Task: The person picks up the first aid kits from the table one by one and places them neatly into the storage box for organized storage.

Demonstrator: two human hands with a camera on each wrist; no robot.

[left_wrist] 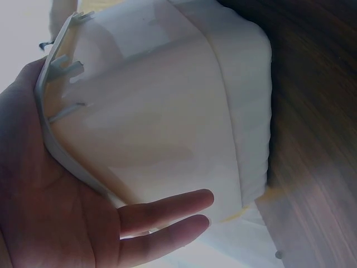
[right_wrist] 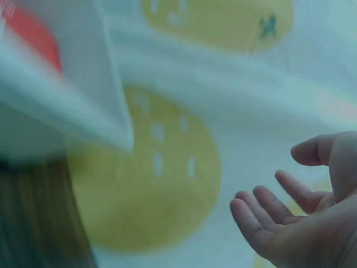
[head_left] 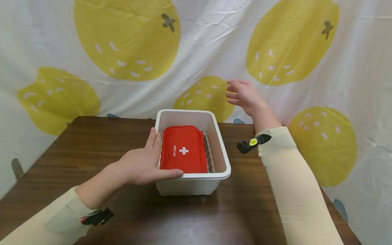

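Observation:
A white plastic bin [head_left: 190, 186] stands on the table. Inside it lies a red first aid pouch [head_left: 183, 139] with a white cross, on top of something clear and ribbed [head_left: 209, 153]. My left hand [head_left: 142, 165] rests against the bin's near left corner, its thumb stretched along the near rim. In the left wrist view, two nearly straight fingers [left_wrist: 167, 212] of it extend along the bin's outer wall. Raised in the air beyond the bin's right side, my right hand [head_left: 243, 95] holds nothing, its fingers loosely bent; the right wrist view also shows this hand [right_wrist: 301, 218].
Dark wooden table [head_left: 101, 143] under the bin. A white curtain [head_left: 208, 37] with yellow lemon prints hangs along the back and right side. Behind my right forearm, a bit of something red [head_left: 285, 125] shows, mostly hidden.

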